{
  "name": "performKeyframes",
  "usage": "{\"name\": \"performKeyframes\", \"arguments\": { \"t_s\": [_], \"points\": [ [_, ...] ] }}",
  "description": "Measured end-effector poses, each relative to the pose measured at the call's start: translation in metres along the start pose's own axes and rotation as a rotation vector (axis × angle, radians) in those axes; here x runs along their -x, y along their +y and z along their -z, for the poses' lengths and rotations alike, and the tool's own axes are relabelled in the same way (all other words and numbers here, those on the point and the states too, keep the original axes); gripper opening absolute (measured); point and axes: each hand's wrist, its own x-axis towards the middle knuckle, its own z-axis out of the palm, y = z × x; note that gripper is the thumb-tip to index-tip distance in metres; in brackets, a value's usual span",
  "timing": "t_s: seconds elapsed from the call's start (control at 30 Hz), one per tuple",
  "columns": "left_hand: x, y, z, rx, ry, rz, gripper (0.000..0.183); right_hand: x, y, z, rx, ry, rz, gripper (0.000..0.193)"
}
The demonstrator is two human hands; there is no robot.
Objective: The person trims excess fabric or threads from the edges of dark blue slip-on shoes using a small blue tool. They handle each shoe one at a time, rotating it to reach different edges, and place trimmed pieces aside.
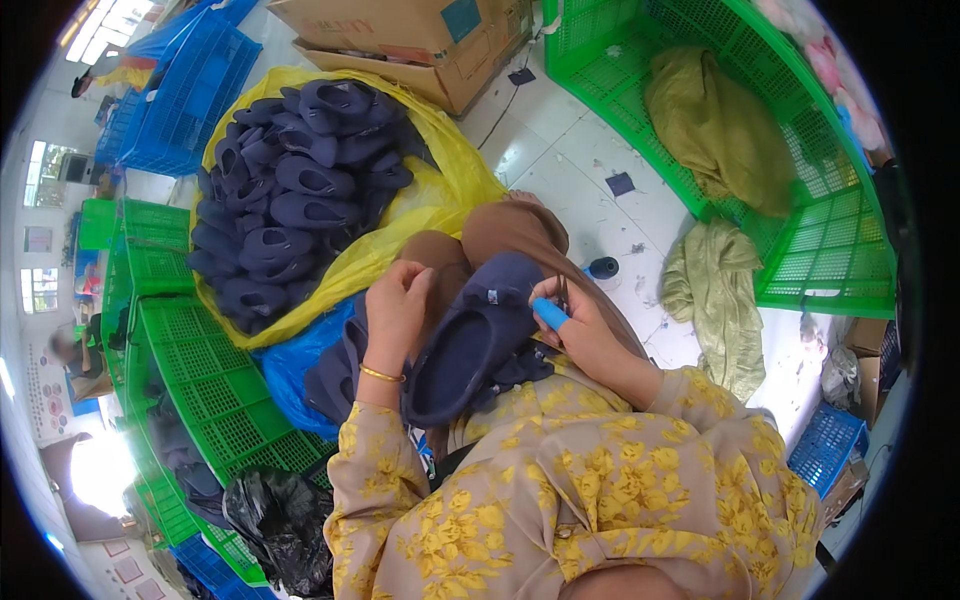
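A navy foam clog (455, 362) lies on my lap with its opening up. Another navy clog (505, 275), bearing a small pale tag, lies against its far side. Just left of them, my left hand (397, 300) is raised with thumb and fingertips pinched together; whatever it pinches is too small to see. Beside the tagged clog is my right hand (580, 322), with blue tape wrapped round one finger. Its fingers curl around a small dark tool (562, 291), mostly hidden, whose kind I cannot make out. More navy clogs (335, 375) rest by my left forearm.
A yellow bag (450, 190) heaped with navy clogs (300, 180) stands ahead on the left. Green crates (215, 385) line the left; a large green crate (840, 250) with olive cloth (720, 130) stands right. A cardboard box (430, 50) is at the back, a dark spool (602, 268) on the floor.
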Motion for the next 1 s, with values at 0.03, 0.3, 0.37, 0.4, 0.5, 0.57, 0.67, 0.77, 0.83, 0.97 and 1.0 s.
{"name": "performKeyframes", "arguments": {
  "t_s": [0.03,0.3,0.37,0.4,0.5,0.57,0.67,0.77,0.83,0.97,1.0],
  "points": [
    [-0.003,0.002,-0.005,0.013,0.013,-0.05,0.016,0.001,-0.002,-0.001,0.022,0.008,-0.007,0.005],
    [-0.025,0.012,-0.025,-0.522,0.022,-0.63,0.011,-0.002,-0.001,-0.004,0.117,0.001,-0.007,0.006],
    [-0.027,0.01,-0.027,-0.371,0.043,-0.518,0.005,-0.002,-0.001,-0.003,0.132,0.005,-0.009,0.005],
    [-0.027,0.008,-0.023,-0.185,0.043,-0.386,0.006,-0.002,-0.001,-0.003,0.136,0.004,-0.011,0.005],
    [-0.032,-0.012,0.006,0.818,-0.075,0.097,0.01,0.0,0.001,0.0,0.143,0.02,-0.009,0.004],
    [-0.028,-0.035,0.031,1.293,-0.072,0.164,0.01,0.0,0.0,-0.001,0.15,0.02,-0.006,0.004],
    [-0.02,-0.068,0.046,1.401,0.008,0.224,0.009,0.001,0.0,-0.001,0.191,0.025,-0.014,0.003],
    [-0.019,-0.084,0.049,1.337,0.184,0.358,0.01,0.002,0.002,0.001,0.253,0.036,0.025,0.003],
    [-0.021,-0.089,0.051,1.165,0.347,0.459,0.012,0.003,0.003,0.001,0.261,0.045,0.03,0.003],
    [-0.023,-0.094,0.043,0.288,0.537,0.16,0.019,0.004,0.005,0.002,0.318,0.065,0.045,0.004],
    [-0.018,-0.072,0.043,0.313,0.355,0.155,0.022,0.004,0.004,0.002,0.283,0.071,0.034,0.004]
  ]
}}
